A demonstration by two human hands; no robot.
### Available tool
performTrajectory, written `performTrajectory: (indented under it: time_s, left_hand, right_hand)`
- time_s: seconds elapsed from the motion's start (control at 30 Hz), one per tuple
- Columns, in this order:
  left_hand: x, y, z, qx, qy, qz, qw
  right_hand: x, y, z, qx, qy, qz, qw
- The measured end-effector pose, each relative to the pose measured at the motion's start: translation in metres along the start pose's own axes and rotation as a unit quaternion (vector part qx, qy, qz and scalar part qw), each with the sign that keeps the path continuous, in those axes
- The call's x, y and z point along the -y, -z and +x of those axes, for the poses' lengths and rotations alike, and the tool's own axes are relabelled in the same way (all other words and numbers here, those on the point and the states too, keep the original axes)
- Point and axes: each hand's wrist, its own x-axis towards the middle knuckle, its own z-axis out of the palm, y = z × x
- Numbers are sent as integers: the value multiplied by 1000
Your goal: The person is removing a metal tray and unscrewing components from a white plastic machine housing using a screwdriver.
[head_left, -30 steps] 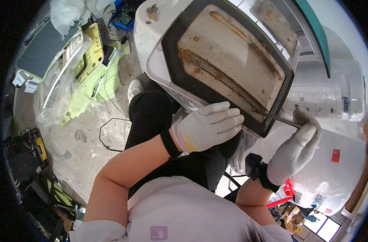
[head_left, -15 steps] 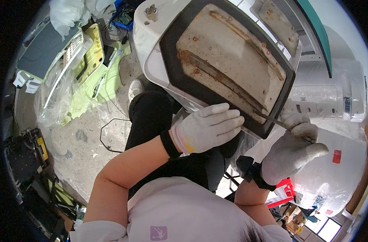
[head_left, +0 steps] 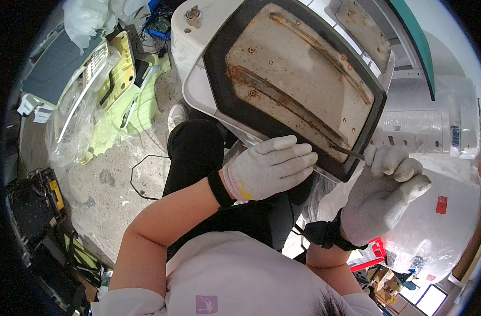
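A black-edged, angular panel (head_left: 219, 73) with a rust-stained metal plate (head_left: 303, 68) on its face lies tilted in front of me, over a white housing. Along its near edge rests my left hand (head_left: 272, 166), in a grey-white work glove, fingers stretched out flat and gripping nothing. My right hand (head_left: 385, 192), gloved too, has its fingers curled around one end of a thin dark hex key (head_left: 350, 153). The key's other end meets the plate near its lower right corner, at a rusty fastener spot. The end inside the glove is hidden.
To the left on the concrete floor (head_left: 108, 195) lie a yellow part (head_left: 123, 73), a dark grey panel (head_left: 61, 68) and clear plastic wrap. A bent black rod (head_left: 133, 179) is beside my leg. Plastic-wrapped white units (head_left: 419, 121) stand right, below a green-edged part (head_left: 417, 42).
My right hand has turned, its curled fingers rising a little, and the hex key has swung to a flatter angle. The panel has shifted slightly left; my left hand has barely moved.
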Motion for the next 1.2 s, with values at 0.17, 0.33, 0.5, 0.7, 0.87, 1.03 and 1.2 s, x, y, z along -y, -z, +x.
performTrajectory:
  time_s: [0.17, 0.33, 0.5, 0.7, 0.87, 1.03, 1.2]
  left_hand:
    - [3, 1, 1, 4, -5, 1, 1000]
    - [1, -1, 1, -1, -2, 3, 1000]
    - [0, 0, 0, -4, 0, 2, 1000]
    - [-1, -1, 0, -7, 4, 1, 1000]
    - [0, 0, 0, 3, 7, 0, 1000]
    - [0, -3, 0, -3, 4, 10, 1000]
    - [0, -3, 0, -8, -2, 17, 1000]
  right_hand:
    - [-5, 2, 8, 6, 7, 103, 995]
    - [-5, -1, 7, -38, 4, 124, 992]
    - [-11, -1, 11, -4, 44, 124, 991]
    - [-14, 0, 14, -9, 40, 152, 987]
    - [-15, -6, 14, -33, 33, 107, 993]
    - [-15, -3, 17, -1, 36, 116, 993]
    - [-14, 2, 21, 33, 27, 140, 989]
